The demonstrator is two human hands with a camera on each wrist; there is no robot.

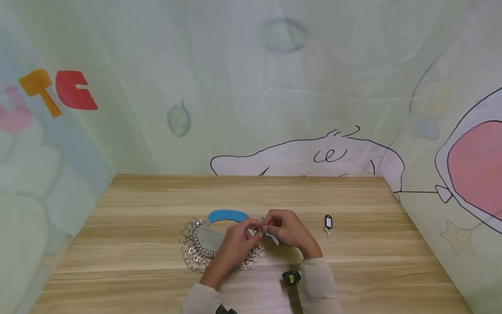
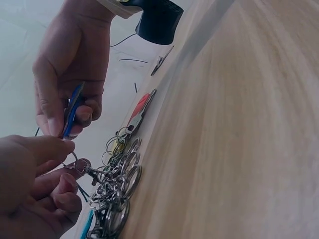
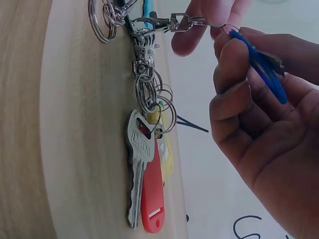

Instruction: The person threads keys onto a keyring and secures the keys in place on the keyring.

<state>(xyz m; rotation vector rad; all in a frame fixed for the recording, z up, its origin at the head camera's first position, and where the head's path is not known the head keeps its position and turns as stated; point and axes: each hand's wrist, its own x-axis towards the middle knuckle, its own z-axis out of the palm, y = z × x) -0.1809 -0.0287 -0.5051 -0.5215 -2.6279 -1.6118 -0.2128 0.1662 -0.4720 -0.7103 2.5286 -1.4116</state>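
A large key holder with a blue handle [image 1: 227, 215], a grey metal plate [image 1: 208, 237] and many clips and split rings lies on the table. At its right end, my left hand [image 1: 237, 242] pinches a split ring [image 2: 73, 160] that hangs from one of its clips [image 3: 180, 22]. My right hand [image 1: 288, 227] holds a blue key tag [image 3: 261, 69] between thumb and fingers, close against the left fingertips. Something metallic shows behind the tag, partly hidden. The fingers cover where the tag meets the ring.
A key [image 3: 138, 164] with a red tag [image 3: 154, 194] hangs from the holder's rings, and a yellow tag [image 3: 167, 154] is behind it. Apart on the right of the table [image 1: 372, 261] lies a black key tag [image 1: 328, 221] with a key [image 1: 329, 237]. A printed cloth backdrop surrounds the table.
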